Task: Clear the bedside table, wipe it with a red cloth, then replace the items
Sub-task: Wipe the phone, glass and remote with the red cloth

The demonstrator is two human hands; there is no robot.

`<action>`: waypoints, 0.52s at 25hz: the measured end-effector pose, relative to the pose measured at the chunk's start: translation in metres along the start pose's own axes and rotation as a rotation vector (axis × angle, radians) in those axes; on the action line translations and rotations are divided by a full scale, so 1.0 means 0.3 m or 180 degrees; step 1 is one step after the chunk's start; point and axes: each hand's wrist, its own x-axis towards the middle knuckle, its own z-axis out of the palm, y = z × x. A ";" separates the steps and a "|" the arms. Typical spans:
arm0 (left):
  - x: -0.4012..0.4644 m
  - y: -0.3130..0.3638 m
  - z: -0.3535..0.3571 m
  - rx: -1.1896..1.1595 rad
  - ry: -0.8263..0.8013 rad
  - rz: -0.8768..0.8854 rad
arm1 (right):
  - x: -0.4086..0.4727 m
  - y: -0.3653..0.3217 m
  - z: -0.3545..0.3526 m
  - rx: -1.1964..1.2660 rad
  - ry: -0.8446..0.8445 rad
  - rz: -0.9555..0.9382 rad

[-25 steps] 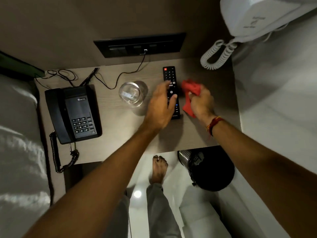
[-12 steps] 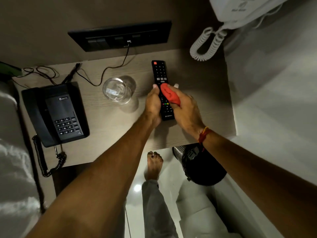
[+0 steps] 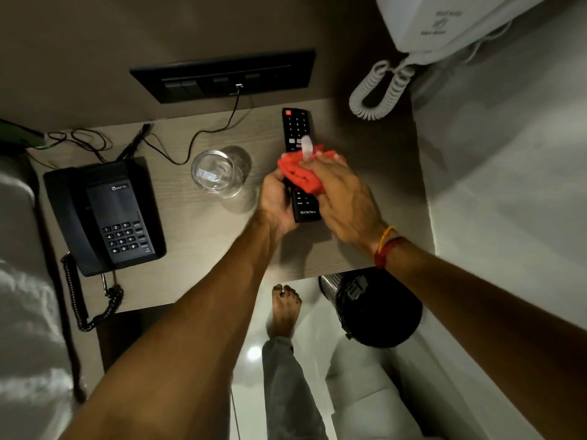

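A black TV remote (image 3: 297, 128) is held above the wooden bedside table (image 3: 197, 236). My left hand (image 3: 275, 201) grips its lower left edge. My right hand (image 3: 341, 192) presses a bunched red cloth (image 3: 300, 174) against the middle of the remote, with a small white tag sticking up from the cloth. The remote's top buttons and its bottom end with the brand name show; the middle is hidden by cloth and fingers. An empty clear glass (image 3: 216, 173) stands upright just left of my left hand. A black desk phone (image 3: 104, 214) sits at the table's left.
A black switch panel (image 3: 222, 76) on the wall has a cable running down onto the table. A white wall phone (image 3: 444, 23) with a coiled cord hangs at the upper right. A black bin (image 3: 378, 309) stands under the table's right front edge. Bedding lies along the left.
My left hand closed on the remote and lifted its lower end. My right hand brought the red cloth from beside the remote onto its face and slid it upward.
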 end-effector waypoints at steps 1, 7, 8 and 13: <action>0.001 0.027 -0.010 0.0040 -0.0001 -0.0032 | -0.051 0.001 0.002 -0.0051 -0.0069 -0.0193; -0.004 0.011 -0.008 0.0187 0.0158 0.0021 | -0.001 -0.012 -0.070 0.0679 0.0779 0.0650; -0.004 -0.002 0.001 0.0145 0.0174 0.0031 | 0.045 -0.026 -0.086 0.0734 0.0968 0.0708; -0.009 -0.022 0.029 0.0330 0.0150 0.0064 | 0.045 -0.058 -0.035 0.0373 0.0465 0.0440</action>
